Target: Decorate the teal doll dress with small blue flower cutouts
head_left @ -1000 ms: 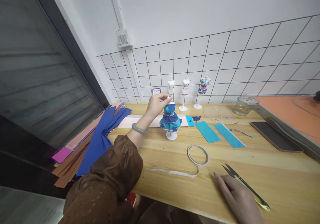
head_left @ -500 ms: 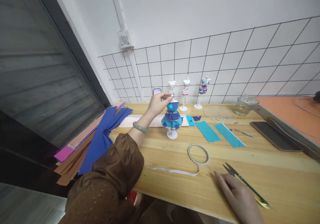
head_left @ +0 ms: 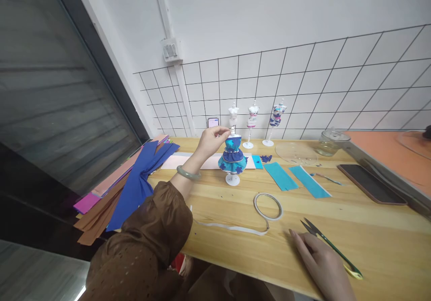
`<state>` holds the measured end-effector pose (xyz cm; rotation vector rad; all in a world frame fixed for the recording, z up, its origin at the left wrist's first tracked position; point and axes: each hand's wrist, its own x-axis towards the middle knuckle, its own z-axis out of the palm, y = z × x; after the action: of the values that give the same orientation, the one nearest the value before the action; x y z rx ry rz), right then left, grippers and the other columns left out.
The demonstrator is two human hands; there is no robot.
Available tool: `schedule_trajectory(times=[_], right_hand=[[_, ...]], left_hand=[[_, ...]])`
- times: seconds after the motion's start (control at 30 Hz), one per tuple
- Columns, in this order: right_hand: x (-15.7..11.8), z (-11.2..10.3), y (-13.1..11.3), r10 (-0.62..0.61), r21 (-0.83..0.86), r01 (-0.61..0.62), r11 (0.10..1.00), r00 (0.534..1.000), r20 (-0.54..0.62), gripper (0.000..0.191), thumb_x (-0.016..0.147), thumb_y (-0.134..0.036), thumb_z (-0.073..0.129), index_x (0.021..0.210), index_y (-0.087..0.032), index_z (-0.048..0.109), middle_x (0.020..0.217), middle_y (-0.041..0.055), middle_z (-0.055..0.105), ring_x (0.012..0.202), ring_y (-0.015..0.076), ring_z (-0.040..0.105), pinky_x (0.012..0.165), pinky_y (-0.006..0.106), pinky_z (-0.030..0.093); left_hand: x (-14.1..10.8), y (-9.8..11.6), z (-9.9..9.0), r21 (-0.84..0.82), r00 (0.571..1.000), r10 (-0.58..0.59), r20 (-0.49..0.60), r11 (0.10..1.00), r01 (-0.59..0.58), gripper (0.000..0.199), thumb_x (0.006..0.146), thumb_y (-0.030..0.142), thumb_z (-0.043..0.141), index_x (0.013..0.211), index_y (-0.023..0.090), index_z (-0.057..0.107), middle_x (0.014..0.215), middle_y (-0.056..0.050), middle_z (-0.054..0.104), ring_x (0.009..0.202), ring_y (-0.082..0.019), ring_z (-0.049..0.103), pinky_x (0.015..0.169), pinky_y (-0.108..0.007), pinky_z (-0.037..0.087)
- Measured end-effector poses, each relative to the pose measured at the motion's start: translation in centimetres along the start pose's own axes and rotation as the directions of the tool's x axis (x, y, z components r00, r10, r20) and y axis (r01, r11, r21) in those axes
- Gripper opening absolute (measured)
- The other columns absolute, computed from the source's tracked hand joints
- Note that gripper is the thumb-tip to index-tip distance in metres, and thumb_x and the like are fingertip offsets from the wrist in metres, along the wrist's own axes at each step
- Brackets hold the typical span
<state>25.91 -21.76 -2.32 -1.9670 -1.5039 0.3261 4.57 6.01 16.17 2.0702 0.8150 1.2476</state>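
A mini dress form [head_left: 232, 155] stands upright on its white round base, dressed in a turquoise and dark-blue ruffled outfit. At its white neck my left hand [head_left: 213, 140] is closed in a pinch, thumb and fingertips against the neck's left side. My right hand [head_left: 319, 258] rests on the tabletop near the front edge, fingers loosely curled with nothing visible in them. Just beside it lie green-and-yellow thread snips [head_left: 332, 245], blades apart. A roll of white tape [head_left: 280, 211] lies flat between the hands, a loose strip of it trailing left.
Three more small dress forms [head_left: 248, 145] stand by the wall grid. Turquoise strips [head_left: 280, 176], a clear plate [head_left: 296, 154], a glass jar [head_left: 332, 141] and a dark phone [head_left: 370, 183] lie to the right. Folded blue paper [head_left: 133, 186] and coloured sheets are stacked left.
My left fingers have shifted slightly down and left at the neck, so its top knob now shows. The view has moved slightly. My right hand stays in place.
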Motion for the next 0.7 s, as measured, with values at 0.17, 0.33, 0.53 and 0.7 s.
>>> schedule_trajectory(times=[0.17,0.33,0.53,0.7], right_hand=[[0.0,0.0,0.2,0.026,0.003,-0.026,1.000,1.000,0.015,0.041,0.087,-0.052,0.039,0.068,-0.022,0.061,0.073,0.0038,0.067,0.068,0.0183,0.063,0.062,0.025,0.045],[0.1,0.1,0.3,0.011,0.005,-0.011,1.000,1.000,0.015,0.043,0.087,-0.052,0.039,0.066,-0.022,0.060,0.069,0.0042,0.066,0.065,0.0185,0.062,0.058,0.024,0.045],[0.1,0.1,0.4,0.047,-0.006,-0.047,0.999,0.998,0.029,0.041,0.086,-0.053,0.040,0.068,-0.023,0.061,0.072,0.0026,0.067,0.069,0.0182,0.063,0.060,0.024,0.046],[0.1,0.2,0.8,0.055,-0.030,-0.054,0.998,0.998,0.033,0.041,0.085,-0.054,0.040,0.070,-0.023,0.063,0.078,0.0023,0.069,0.071,0.0177,0.064,0.061,0.023,0.047]], left_hand=[[-1.3,-0.3,-0.7,-0.025,0.997,0.019,-0.071,0.999,-0.021,0.026,0.077,0.038,0.058,0.092,0.018,0.068,0.097,-0.007,0.068,0.089,-0.016,0.061,0.077,-0.029,0.045],[-3.7,-1.2,-2.0,-0.025,0.991,-0.014,-0.131,1.000,0.010,0.029,0.079,0.039,0.056,0.097,0.018,0.066,0.100,-0.007,0.068,0.093,-0.017,0.060,0.083,-0.030,0.044],[-9.2,-3.6,-2.9,0.119,0.986,-0.160,-0.044,0.979,0.164,0.029,0.080,0.039,0.053,0.094,0.018,0.067,0.095,-0.007,0.068,0.089,-0.018,0.061,0.079,-0.030,0.045],[-14.8,-4.6,-2.5,0.309,0.952,-0.176,0.250,0.947,0.094,0.024,0.083,0.035,0.051,0.089,0.018,0.068,0.090,-0.005,0.068,0.088,-0.016,0.060,0.082,-0.029,0.043]])
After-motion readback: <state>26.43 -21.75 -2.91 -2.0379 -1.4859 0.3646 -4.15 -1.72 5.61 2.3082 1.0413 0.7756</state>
